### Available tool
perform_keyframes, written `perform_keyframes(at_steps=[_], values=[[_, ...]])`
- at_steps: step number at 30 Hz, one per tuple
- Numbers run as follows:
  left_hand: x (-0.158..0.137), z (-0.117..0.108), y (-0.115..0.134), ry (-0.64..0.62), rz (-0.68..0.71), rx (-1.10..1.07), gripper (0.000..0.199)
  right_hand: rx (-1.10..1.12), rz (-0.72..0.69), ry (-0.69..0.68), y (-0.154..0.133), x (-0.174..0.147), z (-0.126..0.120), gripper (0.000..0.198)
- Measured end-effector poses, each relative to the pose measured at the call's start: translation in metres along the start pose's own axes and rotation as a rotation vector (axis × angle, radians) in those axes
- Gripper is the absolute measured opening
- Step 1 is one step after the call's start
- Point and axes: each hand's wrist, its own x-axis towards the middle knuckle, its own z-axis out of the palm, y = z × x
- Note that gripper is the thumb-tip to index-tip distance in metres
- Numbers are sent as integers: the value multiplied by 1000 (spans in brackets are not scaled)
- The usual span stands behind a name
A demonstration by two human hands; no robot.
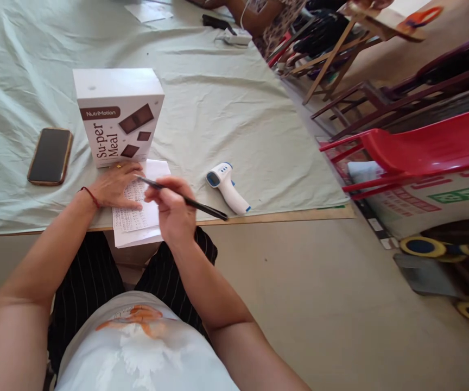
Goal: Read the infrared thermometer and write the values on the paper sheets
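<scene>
My right hand (174, 209) is closed round a black pen (206, 208), its tip pointing left above a stack of written paper sheets (140, 220). My left hand (118, 185) lies flat on the sheets with its fingers spread, close to the foot of a white box (116, 130). The box stands upright, printed "NutriMotion Su-per Meal" with dark brown bars. The lower edge of the papers sticks out past the table's front edge. To the right of my right hand lies a white and blue infrared thermometer (228, 187).
A smartphone (50, 156) lies left of the box on the pale green tablecloth (218, 108). A white power adapter (236, 37) with a cable and a loose sheet (149, 11) are at the far side. Right of the table stands a red plastic chair (422, 146) beside a wooden stand (332, 65).
</scene>
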Motion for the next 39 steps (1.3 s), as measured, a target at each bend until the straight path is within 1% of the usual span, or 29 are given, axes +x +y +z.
perform_keyframes(at_steps=[2, 3, 5, 8, 10, 13, 15, 19, 21, 24, 27, 28, 30, 33, 36, 39], values=[[0, 0, 2, -12, -13, 28, 75, 41, 190, -97, 12, 3, 6, 19], [0, -1, 3, -13, -11, 39, 75, 26, 245, -102, 18, 6, 4, 21], [-1, -3, 6, -13, -4, 49, 74, -56, 286, -58, 28, 13, -7, 25], [-2, -6, 8, -14, 0, 55, 73, -231, 244, -19, 34, 20, -30, 25], [-2, -6, 8, -10, -4, 55, 72, -369, 203, -62, 32, 22, -41, 22], [-2, -4, 7, 9, -7, 30, 72, -547, 118, -127, 28, 22, -49, 15], [-2, -4, 7, 19, -10, 9, 71, -594, 70, -111, 29, 21, -50, 12], [-3, -6, 8, 5, -22, 8, 69, -595, 37, -18, 35, 15, -49, 10], [-3, -7, 8, 2, -24, 5, 69, -597, 22, 6, 37, 12, -50, 10], [-3, -7, 5, 18, -28, -15, 67, -626, -4, 2, 39, 10, -49, 10], [-2, -7, 4, 36, -31, -43, 63, -648, -24, -32, 38, 9, -50, 10], [-2, -7, 4, 44, -29, -51, 58, -648, -29, -47, 38, 9, -50, 11], [-2, -7, 5, 73, -21, -64, 44, -634, -43, -64, 38, 9, -50, 11], [-2, -9, 7, 156, -39, -41, 26, -589, -78, -72, 38, 10, -51, 10], [-2, -9, 11, 218, -79, 2, 19, -565, -96, -85, 41, 11, -52, 9], [-2, -10, 16, 223, -102, 14, 18, -570, -88, -92, 45, 13, -53, 9]])
